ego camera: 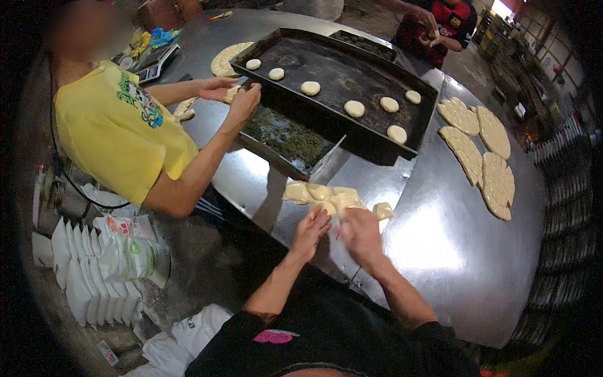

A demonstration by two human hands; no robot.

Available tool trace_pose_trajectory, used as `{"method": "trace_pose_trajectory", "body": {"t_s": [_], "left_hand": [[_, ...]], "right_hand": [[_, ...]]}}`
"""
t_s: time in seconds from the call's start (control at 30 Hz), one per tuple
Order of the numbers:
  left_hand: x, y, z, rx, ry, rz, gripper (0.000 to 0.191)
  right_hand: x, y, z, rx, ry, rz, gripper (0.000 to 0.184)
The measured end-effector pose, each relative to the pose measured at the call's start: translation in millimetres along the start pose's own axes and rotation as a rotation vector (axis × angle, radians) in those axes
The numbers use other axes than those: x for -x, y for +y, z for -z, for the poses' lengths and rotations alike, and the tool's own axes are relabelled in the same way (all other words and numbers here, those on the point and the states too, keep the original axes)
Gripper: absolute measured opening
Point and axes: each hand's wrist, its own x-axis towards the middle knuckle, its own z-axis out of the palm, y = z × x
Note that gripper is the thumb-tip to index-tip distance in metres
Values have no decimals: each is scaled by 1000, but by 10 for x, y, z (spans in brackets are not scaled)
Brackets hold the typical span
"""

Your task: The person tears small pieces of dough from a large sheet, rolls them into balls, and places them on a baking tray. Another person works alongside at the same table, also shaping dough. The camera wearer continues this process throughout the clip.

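Observation:
A clump of pale dough pieces lies on the metal table in front of me, its pieces pressed against one another. My left hand is at the near edge of this clump with its fingers curled; whether it pinches any dough is unclear. Blurred and overlapping the clump's right part, my right hand has its fingers bent downward, and what lies under them is hidden. A single cut dough piece sits apart, just right of the clump.
Beyond the clump, a large black baking tray holds several round dough pieces, overlapping a smaller stained tray. Scored dough slabs lie at right. A person in a yellow shirt handles dough at left; another person stands across the table.

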Motion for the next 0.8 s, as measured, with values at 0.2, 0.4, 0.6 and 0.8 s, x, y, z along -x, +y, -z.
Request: {"method": "trace_pose_trajectory", "body": {"t_s": [0.2, 0.4, 0.6, 0.8], "left_hand": [[27, 549, 1124, -884, 58, -115, 18], [69, 882, 1696, -169, 183, -56, 29], [-250, 1071, 1728, -333, 307, -68, 29], [-451, 1209, 1799, 5, 171, -1, 28]], "right_hand": [[-695, -21, -511, -401, -844, 44, 31], [-2359, 1022, -1043, -130, -433, -13, 37], [-2369, 901, -1959, 166, -612, -15, 53], [-2120, 861, -2212, 130, -741, 142, 17]]}}
